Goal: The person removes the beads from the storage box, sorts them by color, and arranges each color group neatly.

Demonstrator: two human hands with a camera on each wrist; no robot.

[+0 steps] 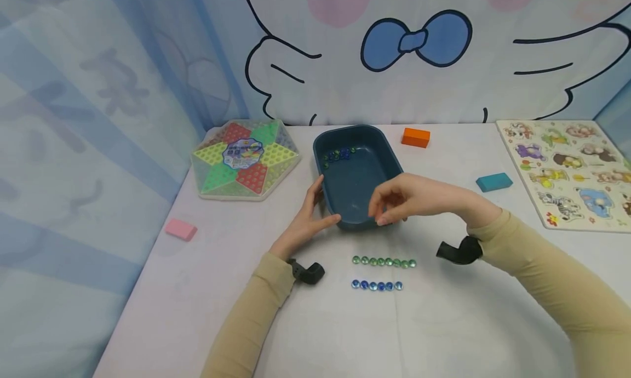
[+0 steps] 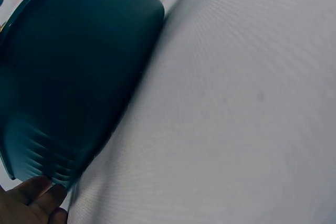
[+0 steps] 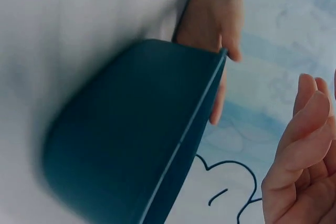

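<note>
A dark blue-green plastic tub (image 1: 362, 170) stands on the white table with several green and blue glass beads (image 1: 337, 154) at its far left inside. My left hand (image 1: 308, 219) touches the tub's left side and near corner with fingers extended. Above the tub's near right part hovers my right hand (image 1: 406, 200), its fingers loosely bent; no held thing shows between them. In the right wrist view those bent fingers (image 3: 310, 135) appear beside the tub. Nearer to me lie a row of green beads (image 1: 384, 262) and a row of blue beads (image 1: 377, 285).
Left of the tub lies a hexagonal checkers box (image 1: 266, 183). A pink block (image 1: 181, 229), an orange block (image 1: 416, 137) and a teal block (image 1: 494, 182) sit apart around it. An animal puzzle board (image 1: 572, 175) lies at right, with a printed curtain (image 1: 335, 93) behind.
</note>
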